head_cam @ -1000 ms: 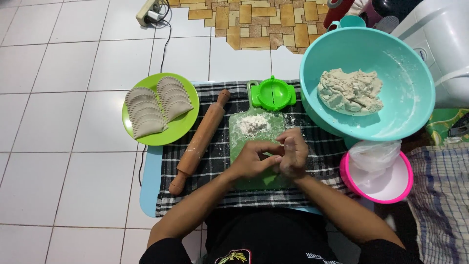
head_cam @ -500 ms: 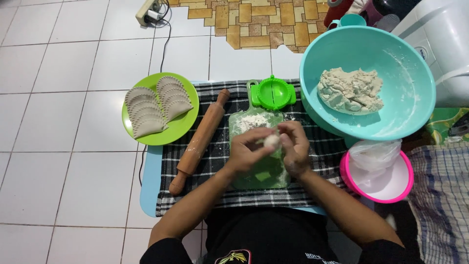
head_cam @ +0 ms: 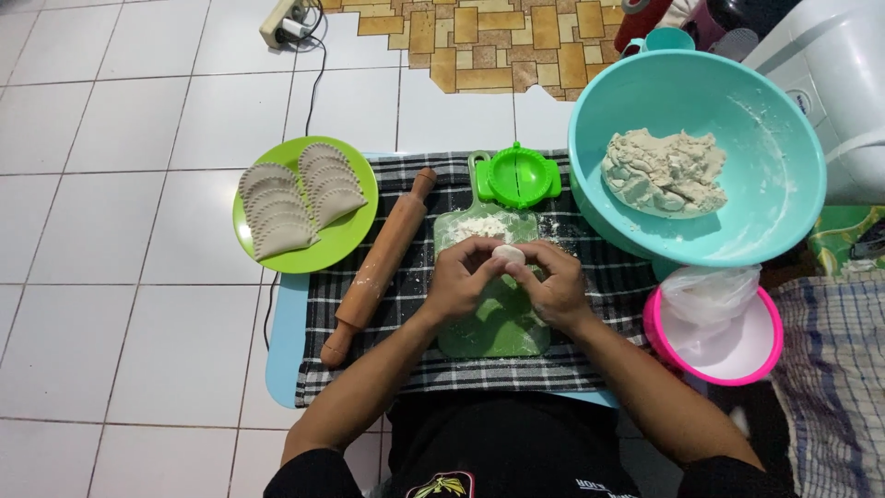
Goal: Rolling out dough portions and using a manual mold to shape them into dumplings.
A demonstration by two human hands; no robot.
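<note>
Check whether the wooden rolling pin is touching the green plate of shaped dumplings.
Apart. The head view shows a strip of checked cloth and floor tile between the rolling pin and the green plate.

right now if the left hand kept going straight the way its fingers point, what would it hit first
The left hand points up and to the right, its fingers already on the small dough ball. Past that, the right hand looks first in line, though depth is hard to judge.

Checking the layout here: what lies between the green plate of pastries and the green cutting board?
In the head view, the wooden rolling pin lies diagonally on the checked cloth between them.
</note>
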